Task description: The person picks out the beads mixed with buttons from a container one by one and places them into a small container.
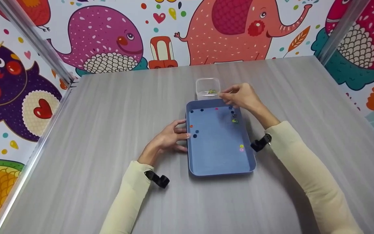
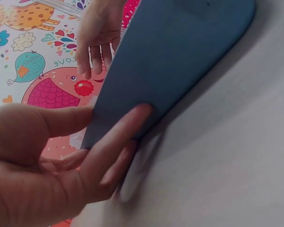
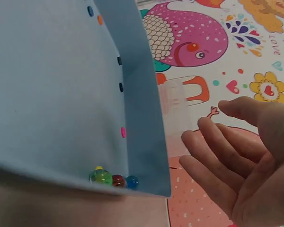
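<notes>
My left hand (image 1: 168,138) is at the left side of a blue rectangular tray (image 1: 221,162). In the left wrist view its thumb (image 2: 73,120) reaches the rim, while extended fingers (image 2: 118,137) rest against the outer wall. My right hand (image 1: 243,96) hovers over the tray's far right corner, beside a small clear container (image 1: 207,85) holding a few yellow-green pieces (image 1: 212,91). Seen from the right wrist, its fingers are loosely bent, thumb apart, nothing visible between them. Shiny round beads (image 3: 101,177) sit in the tray's corner.
Several more small beads lie along the tray's walls, among them a dark one (image 1: 195,136), an orange one (image 1: 191,126) and a pink one (image 1: 241,149). The grey table (image 1: 109,130) meets cartoon-printed walls (image 1: 167,29) at the back and sides.
</notes>
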Demonstrator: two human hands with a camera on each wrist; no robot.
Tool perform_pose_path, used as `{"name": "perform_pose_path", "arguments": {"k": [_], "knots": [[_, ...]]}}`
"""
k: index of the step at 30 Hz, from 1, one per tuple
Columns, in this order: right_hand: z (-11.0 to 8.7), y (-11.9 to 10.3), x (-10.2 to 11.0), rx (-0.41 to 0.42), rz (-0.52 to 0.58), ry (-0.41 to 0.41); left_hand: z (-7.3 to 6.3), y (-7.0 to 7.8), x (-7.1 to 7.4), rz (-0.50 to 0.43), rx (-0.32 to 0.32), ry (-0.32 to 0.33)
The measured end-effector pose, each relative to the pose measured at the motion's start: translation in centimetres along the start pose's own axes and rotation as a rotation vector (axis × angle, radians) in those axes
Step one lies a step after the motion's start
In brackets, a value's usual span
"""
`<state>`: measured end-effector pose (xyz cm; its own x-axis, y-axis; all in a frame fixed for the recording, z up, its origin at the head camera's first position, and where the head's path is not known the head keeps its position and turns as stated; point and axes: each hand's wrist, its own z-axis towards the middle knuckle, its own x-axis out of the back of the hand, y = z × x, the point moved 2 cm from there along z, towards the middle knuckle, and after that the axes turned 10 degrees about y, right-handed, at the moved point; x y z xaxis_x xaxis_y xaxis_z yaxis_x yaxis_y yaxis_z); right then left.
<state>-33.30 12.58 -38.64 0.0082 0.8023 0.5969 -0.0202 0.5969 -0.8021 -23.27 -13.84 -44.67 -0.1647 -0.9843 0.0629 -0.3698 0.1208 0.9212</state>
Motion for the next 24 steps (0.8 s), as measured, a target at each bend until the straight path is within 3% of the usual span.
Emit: {"name": "perform_pose_path", "arguments": {"k": [14, 24], "knots": [[-3.2, 0.9, 2.6, 0.107, -0.033, -0.053, -0.1, -0.1, -0.1, -0.018, -0.005, -0.006], [-5.8, 2.3, 4.1, 0.039, -0.063, -0.145, 0.3, -0.2, 0.0, -0.024, 0.0, -0.001]]}}
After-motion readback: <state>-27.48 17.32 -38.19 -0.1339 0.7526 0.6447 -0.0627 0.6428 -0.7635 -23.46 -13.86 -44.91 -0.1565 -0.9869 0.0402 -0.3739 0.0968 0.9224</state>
